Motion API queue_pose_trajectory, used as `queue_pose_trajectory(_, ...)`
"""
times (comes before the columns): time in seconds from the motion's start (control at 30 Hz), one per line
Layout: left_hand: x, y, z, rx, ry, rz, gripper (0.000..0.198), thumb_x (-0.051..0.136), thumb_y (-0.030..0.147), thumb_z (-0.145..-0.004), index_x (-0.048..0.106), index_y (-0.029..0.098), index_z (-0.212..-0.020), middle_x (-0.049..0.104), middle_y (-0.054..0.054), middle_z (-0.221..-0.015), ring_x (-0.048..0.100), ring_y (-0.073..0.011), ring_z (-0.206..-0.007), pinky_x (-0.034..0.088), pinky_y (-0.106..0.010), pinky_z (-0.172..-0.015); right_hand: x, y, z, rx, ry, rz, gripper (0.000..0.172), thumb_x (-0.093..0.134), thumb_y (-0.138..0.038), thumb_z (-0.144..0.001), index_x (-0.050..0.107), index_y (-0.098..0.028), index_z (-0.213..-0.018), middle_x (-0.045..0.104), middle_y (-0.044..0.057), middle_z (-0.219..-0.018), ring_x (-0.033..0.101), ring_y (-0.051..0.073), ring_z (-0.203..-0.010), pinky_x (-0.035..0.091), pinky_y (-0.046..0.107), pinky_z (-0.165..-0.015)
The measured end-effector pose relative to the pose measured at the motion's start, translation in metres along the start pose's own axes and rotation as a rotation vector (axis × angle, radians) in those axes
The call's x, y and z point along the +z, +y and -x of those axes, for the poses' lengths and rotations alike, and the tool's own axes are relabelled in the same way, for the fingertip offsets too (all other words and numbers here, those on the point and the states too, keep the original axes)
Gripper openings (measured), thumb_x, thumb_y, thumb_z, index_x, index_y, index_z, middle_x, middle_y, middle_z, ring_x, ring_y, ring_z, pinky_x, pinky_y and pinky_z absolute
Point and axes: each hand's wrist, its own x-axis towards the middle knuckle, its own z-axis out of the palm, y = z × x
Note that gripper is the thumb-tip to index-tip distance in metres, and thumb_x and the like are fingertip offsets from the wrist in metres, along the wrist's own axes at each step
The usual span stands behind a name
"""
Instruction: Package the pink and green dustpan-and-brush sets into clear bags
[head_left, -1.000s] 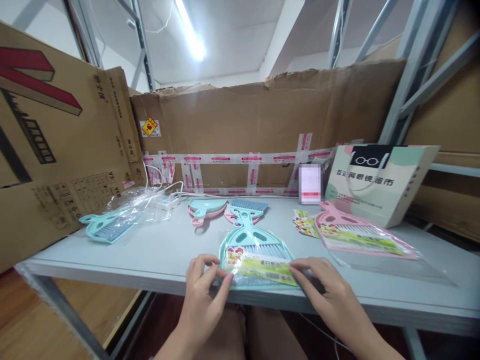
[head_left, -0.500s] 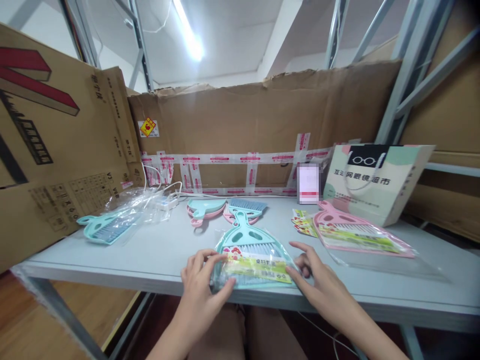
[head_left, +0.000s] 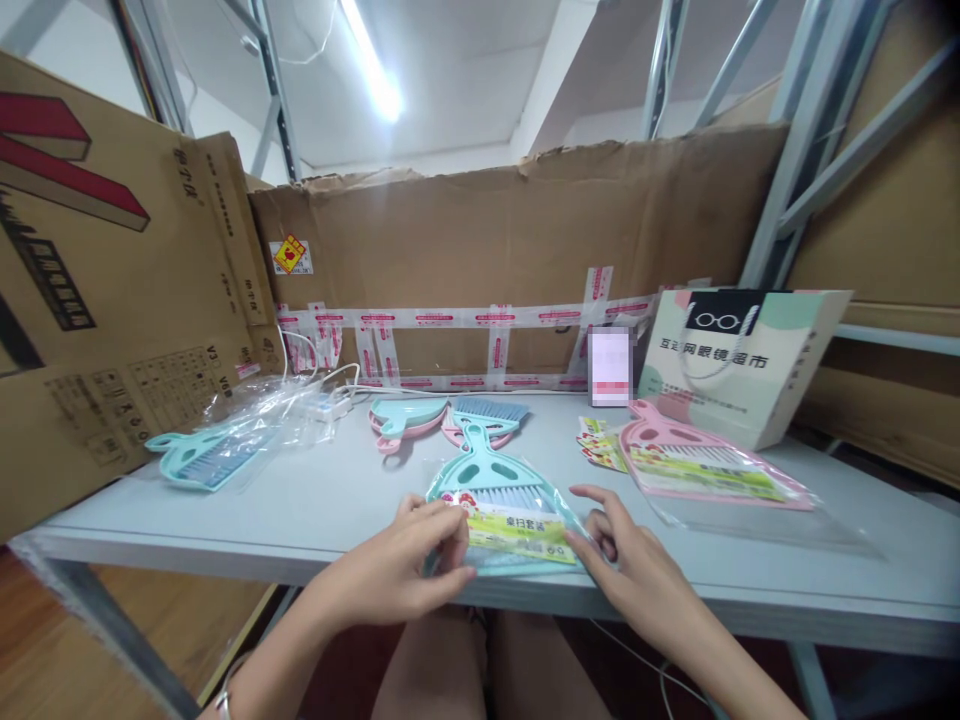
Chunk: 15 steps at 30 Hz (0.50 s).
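Note:
A mint green dustpan and brush set (head_left: 484,470) in a clear plastic bag lies at the table's front edge, handle pointing away from me. A yellow-green label card (head_left: 525,535) with printed red mushrooms lies across its lower part. My left hand (head_left: 420,560) is over the left end of the card, fingers bent and thumb held apart. At the bag's right edge, the thumb of my right hand (head_left: 626,550) touches the packet, while its index finger stretches out and the other fingers curl. Neither hand is closed around the set.
A bagged pink dustpan set (head_left: 682,455) lies right, beside several label cards (head_left: 600,445). Behind are loose dustpans (head_left: 405,415) and a blue-bristled brush (head_left: 491,410). Another mint set (head_left: 206,460) lies left near plastic bags. A paper bag (head_left: 735,370) and cardboard wall (head_left: 450,250) stand behind.
My left hand has turned, with its forearm swung to the left and its fingers bent further over the card. My right hand keeps nearly the same pose. The view has shifted slightly.

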Motion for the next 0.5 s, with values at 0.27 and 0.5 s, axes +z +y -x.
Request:
queue_pose_trajectory(0.27,0.002,-0.010,0.005,-0.163,0.198,-0.066,0.013,0.047,0.027,-0.083,0.054,0.022,-0.093,0.055,0.001,-0.070,0.051,-0.0167,-0.076,0.035,-0.028,-0.075,0.002,0.002,0.000,0.012,-0.029,-0.005,0.036,0.036,-0.042,-0.084,0.038,-0.020,-0.113,0.048,-0.005,-0.060,0.050,0.016,-0.058,0.041,0.030,-0.066)
queue_pose_trajectory(0.5,0.019,-0.019,-0.002,-0.478,0.336,-0.154,0.034,0.048,0.032,-0.081,0.045,0.020,-0.112,0.054,0.004,-0.064,0.055,-0.0183,-0.066,0.035,-0.029,-0.071,-0.006,-0.002,-0.008,0.084,-0.139,-0.039,0.049,0.036,-0.045,-0.082,0.043,-0.017,-0.121,0.053,-0.002,-0.061,0.053,0.019,-0.061,0.040,0.031,-0.063)
